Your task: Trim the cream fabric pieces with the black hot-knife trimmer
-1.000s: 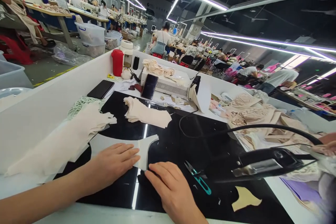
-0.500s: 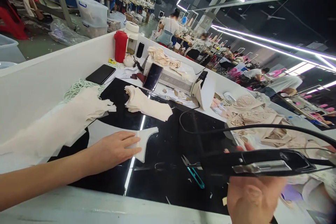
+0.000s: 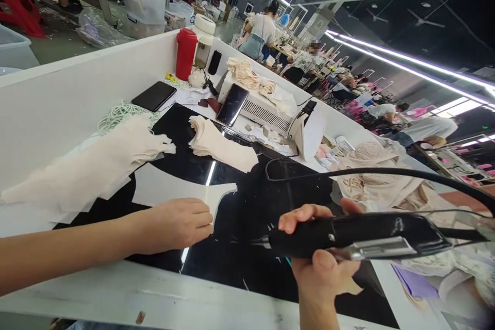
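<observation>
My left hand (image 3: 176, 227) has its fingers closed at the lower right edge of a white cut-out fabric piece (image 3: 162, 187), which lies on the black glossy board (image 3: 247, 273). My right hand (image 3: 320, 268) is wrapped round a black corded hand tool (image 3: 359, 232) with a thin metal tip and a silver lever. The tip points left, towards the white piece, and is apart from it. Under the tool lies a pair of thread snips, mostly hidden. Beyond both hands rests a stack of beige fabric pieces (image 3: 224, 145).
At left lies a pile of pale fabric pieces (image 3: 88, 170). Behind the board are a phone (image 3: 232, 104), a black tablet (image 3: 153, 96), a red flask (image 3: 186, 54) and a vented box (image 3: 266, 116). Beige garments (image 3: 371, 175) heap at right, and the tool's cable (image 3: 417, 171) arches over them.
My left hand's fingers have curled in from lying flat on the white piece. My right hand has brought the tool leftwards, now covering most of the snips. The view has shifted slightly.
</observation>
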Demonstrator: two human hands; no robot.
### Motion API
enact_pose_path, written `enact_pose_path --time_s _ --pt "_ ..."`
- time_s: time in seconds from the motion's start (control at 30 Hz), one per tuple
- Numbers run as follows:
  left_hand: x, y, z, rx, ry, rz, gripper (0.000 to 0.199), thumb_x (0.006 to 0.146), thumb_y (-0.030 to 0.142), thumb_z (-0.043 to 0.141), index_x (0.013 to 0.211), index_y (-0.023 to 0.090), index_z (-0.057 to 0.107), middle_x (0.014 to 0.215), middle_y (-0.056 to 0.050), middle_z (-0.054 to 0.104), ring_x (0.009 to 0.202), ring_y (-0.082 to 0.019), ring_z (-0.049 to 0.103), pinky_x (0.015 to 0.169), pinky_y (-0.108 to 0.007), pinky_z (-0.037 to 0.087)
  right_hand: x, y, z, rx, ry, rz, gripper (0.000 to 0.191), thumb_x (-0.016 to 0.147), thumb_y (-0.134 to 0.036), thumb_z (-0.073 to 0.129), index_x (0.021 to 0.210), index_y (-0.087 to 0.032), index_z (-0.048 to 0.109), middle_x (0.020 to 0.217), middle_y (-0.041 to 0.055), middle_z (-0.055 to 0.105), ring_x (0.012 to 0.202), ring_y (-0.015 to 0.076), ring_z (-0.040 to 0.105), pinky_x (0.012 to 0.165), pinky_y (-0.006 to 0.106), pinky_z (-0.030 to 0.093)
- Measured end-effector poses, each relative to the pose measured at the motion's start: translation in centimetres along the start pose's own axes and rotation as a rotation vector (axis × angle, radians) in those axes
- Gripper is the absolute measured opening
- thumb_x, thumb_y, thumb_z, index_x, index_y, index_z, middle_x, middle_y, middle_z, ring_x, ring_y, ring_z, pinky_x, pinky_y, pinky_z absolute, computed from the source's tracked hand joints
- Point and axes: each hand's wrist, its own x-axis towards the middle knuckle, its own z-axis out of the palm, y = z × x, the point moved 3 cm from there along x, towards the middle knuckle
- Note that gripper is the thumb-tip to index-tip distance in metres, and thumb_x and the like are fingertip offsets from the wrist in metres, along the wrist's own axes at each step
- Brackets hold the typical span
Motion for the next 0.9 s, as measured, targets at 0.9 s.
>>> enact_pose_path --time_s 0.9 --pt "0.7 -0.5 2.0 -0.217 0.085 -0.243 0.012 0.099 0.010 0.064 0.090 0.017 0.066 0.089 -0.002 0.072 0.085 -0.018 0.068 0.077 -0.027 0.053 -1.6 1.9 7.4 0.302 0.071 -0.084 0.055 0.087 -0.043 0.081 0.132 -0.030 0.051 0.083 -0.0059 0.065 0.057 0.0133 0.060 0.051 0.028 0.057"
